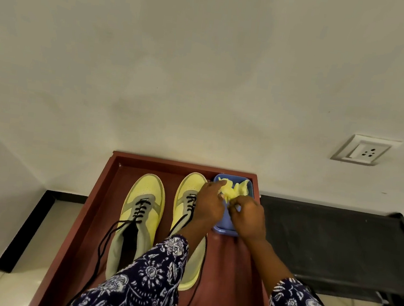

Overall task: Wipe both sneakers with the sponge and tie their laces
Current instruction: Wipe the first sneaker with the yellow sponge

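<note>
1. Table (228, 269): a reddish-brown top with a raised rim, set against a pale wall (206, 65).
2. Left sneaker (140, 211): yellow and grey, toe toward the wall, lying on the left part of the table; its black laces (105, 245) are untied and trail over the near left side.
3. Right sneaker (186, 193): same colours, parallel to the first and just beside it; its rear half is hidden by the left forearm. Its laces also hang loose, running toward the near edge.
4. Tub (225, 229): a small blue container at the far right corner of the table, just beside the right sneaker's toe.
5. Sponge (235, 189): a crumpled yellow mass lying in the tub; whether it is foam or cloth cannot be told.
6. Left hand (211, 204): reaches across the right sneaker to the tub, fingers curled onto the sponge's left edge.
7. Right hand (248, 216): over the tub's near half, fingertips drawn together in a pinch at the sponge's lower part.
8. Sleeves (145, 284): dark blue with a white floral print, covering both forearms.
9. Socket (365, 150): a white wall plate to the right, well apart from the table.
10. Bench (331, 243): a dark, low surface to the right of the table.
</note>
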Tool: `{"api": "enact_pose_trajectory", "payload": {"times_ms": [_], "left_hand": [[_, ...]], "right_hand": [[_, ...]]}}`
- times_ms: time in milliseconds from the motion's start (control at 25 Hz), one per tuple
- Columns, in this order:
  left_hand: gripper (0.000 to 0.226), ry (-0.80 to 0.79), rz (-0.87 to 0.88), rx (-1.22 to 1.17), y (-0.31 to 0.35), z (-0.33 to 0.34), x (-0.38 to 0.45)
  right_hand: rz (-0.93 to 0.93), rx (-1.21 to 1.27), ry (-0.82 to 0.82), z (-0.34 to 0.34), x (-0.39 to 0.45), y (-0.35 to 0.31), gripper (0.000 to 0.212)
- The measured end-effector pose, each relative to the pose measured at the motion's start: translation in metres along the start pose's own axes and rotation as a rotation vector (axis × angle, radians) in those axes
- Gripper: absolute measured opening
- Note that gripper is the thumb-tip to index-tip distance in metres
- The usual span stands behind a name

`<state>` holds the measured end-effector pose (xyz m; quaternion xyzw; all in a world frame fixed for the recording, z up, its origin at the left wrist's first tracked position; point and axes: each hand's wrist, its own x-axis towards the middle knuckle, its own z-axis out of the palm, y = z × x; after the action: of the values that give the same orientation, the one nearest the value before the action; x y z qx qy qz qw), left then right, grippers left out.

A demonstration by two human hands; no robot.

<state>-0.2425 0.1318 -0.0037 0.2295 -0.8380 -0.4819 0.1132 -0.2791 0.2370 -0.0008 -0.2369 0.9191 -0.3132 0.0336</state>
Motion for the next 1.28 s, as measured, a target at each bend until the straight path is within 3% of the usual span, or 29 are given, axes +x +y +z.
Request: {"api": "enact_pose_trajectory", "payload": {"times_ms": [200,280,480,640,920,1080,1160,1280], "left_hand": [[0.027,0.018,-0.238,-0.496,0.002,-0.035,-0.016],[0.024,0.004,-0.297,-0.661,0.003,-0.053,-0.025],[0.022,0.048,-0.303,-0.805,-0.003,-0.102,-0.056],[0.019,0.047,-0.288,-0.78,-0.019,-0.132,-0.077],[0.012,-0.011,-0.315,-0.804,-0.038,-0.159,-0.108],[0.014,-0.085,-0.372,-0.797,-0.055,-0.165,-0.122],[0.013,-0.137,-0.35,-0.664,-0.067,-0.168,-0.126],[0.012,-0.156,-0.205,-0.178,-0.084,-0.174,-0.127]], "right_hand": [[-0.122,0.107,-0.052,-0.001,-0.015,-0.04,0.006],[-0.105,0.164,-0.065,-0.001,-0.021,-0.057,0.013],[-0.106,0.266,-0.047,0.007,-0.041,-0.095,0.026],[-0.06,0.35,-0.039,0.013,-0.053,-0.121,0.026],[-0.092,0.345,-0.217,0.036,-0.085,-0.145,0.039],[0.011,0.383,-0.203,0.055,-0.108,-0.145,0.037],[0.068,0.384,-0.142,0.06,-0.118,-0.145,0.031],[0.198,0.366,-0.003,0.067,-0.136,-0.141,0.027]]}}
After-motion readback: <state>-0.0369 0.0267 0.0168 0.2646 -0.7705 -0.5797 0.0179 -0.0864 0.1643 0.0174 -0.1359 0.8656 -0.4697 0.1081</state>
